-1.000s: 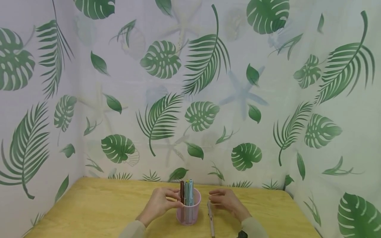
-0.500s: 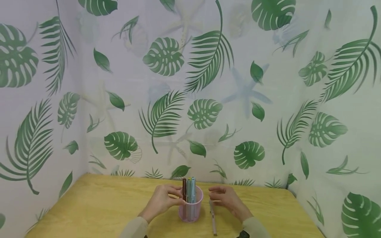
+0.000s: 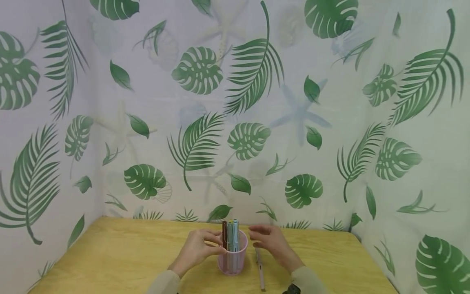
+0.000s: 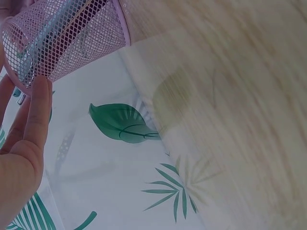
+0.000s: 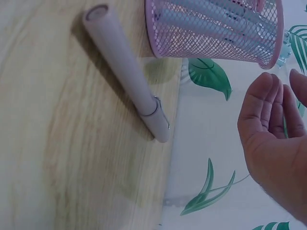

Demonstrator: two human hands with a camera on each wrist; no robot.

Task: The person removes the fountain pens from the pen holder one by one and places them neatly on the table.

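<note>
Light is soft and rather dim, the wall (image 3: 220,106) tinged mauve toward the left. Wrist views look hazy; the pen (image 5: 127,74) shadows the table (image 5: 76,167), its grain blurred.

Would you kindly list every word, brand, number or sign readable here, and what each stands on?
No text can be read.
Pens in the cup: any marking is too small or blurred to read.
Loose pen on the table: no readable lettering on the side shown.
Backdrop: printed leaves, no words.

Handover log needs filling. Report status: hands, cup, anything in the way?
Left hand on cup; right hand empty, near it. Cup upright, pens inside. Loose pen lies beside it; nothing seen blocking.
</note>
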